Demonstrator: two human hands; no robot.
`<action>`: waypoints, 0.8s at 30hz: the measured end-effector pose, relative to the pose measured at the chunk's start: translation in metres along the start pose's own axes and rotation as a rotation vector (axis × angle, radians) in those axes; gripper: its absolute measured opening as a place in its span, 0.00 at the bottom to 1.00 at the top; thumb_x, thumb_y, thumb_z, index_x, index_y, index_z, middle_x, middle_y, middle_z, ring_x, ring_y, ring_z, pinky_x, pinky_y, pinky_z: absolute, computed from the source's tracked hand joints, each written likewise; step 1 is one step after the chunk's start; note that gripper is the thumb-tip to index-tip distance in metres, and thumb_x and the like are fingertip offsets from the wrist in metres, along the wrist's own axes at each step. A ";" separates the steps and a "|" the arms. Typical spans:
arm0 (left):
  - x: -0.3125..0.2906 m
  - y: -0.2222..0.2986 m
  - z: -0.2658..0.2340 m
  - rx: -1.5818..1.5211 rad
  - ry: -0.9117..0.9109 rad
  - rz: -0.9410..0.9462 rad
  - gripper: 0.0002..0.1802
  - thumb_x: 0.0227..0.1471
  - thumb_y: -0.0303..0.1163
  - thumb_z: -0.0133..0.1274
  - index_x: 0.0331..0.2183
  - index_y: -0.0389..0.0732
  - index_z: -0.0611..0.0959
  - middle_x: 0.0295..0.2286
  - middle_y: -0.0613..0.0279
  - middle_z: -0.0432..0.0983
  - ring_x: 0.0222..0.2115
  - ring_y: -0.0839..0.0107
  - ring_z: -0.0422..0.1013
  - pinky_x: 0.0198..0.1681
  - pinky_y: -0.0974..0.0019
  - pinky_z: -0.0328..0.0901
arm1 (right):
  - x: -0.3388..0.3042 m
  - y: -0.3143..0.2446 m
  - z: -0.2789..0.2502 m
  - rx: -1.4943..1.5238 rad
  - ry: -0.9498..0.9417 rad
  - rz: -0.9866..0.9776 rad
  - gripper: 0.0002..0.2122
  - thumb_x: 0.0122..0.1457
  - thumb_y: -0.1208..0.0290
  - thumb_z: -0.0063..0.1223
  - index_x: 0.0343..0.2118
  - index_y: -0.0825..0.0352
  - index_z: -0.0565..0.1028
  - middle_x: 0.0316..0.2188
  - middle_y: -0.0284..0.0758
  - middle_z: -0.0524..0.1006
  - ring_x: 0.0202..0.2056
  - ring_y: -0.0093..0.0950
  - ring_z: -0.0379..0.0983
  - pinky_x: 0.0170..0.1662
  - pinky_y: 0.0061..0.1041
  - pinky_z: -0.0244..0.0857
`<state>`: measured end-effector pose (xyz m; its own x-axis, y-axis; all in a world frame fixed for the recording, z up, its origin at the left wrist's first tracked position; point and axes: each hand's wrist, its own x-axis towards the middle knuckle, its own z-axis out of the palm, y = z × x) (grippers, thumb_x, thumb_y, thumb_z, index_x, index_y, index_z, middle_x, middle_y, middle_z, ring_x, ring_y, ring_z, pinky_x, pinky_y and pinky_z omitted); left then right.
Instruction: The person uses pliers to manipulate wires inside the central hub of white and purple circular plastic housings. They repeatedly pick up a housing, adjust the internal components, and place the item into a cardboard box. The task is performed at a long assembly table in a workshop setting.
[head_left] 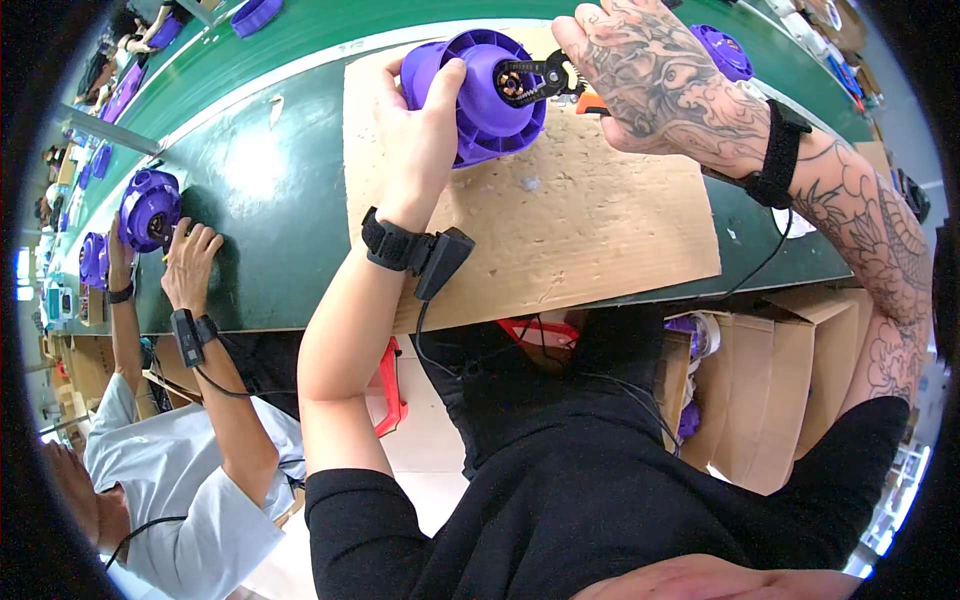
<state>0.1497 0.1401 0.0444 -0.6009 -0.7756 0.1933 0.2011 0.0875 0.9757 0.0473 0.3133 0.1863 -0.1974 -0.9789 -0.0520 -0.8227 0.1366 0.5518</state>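
Note:
My left hand grips the left side of a round purple plastic housing, its thumb resting on top. The housing is tilted up above a sheet of cardboard, its ribbed rim around a raised centre. In the opening at that centre, copper-coloured parts show. A pair of black pliers with an orange handle is closed in my right hand, and its dark head lies over the opening. The jaws' exact contact inside the opening is too small to make out.
The cardboard sheet covers part of the green table. Another purple housing stands beyond my right hand. At left, a co-worker handles a similar purple housing. Open cardboard boxes stand below the table's edge at right. Cables hang from my wrist bands.

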 end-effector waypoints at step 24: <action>-0.022 0.009 0.011 -0.003 -0.039 0.273 0.26 0.52 0.33 0.64 0.47 0.29 0.74 0.39 0.49 0.79 0.39 0.67 0.77 0.46 0.63 0.71 | -0.026 -0.004 0.033 0.264 0.057 0.083 0.27 0.37 0.68 0.62 0.44 0.72 0.70 0.33 0.45 0.73 0.39 0.43 0.72 0.48 0.39 0.64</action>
<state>0.1562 0.1654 0.0499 -0.5535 -0.6987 0.4533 0.3622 0.2882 0.8864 0.0376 0.3434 0.1580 -0.2460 -0.9686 0.0351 -0.9169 0.2443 0.3156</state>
